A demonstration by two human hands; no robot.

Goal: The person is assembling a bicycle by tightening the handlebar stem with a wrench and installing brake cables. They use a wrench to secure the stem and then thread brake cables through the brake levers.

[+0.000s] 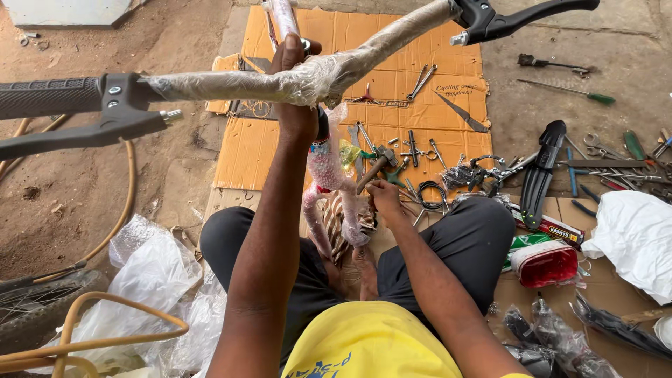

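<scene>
My left hand (297, 84) reaches up and grips the middle of a plastic-wrapped bicycle handlebar (280, 80), which spans the top of the view with a black grip and brake levers at each end. My right hand (383, 197) is lower, closed around the wooden handle of a hammer (374, 168), next to the bubble-wrapped bicycle frame (329, 175) that stands between my knees. I sit on the ground with black trousers and a yellow shirt.
Flattened cardboard (280, 147) lies ahead with wrenches, pliers (422, 80) and small parts. To the right lie a black mudguard (542, 171), screwdrivers (570, 91), a red reflector lamp (546, 264) and white plastic. Crumpled plastic (157, 273), a tyre (38, 304) and tan tubing lie left.
</scene>
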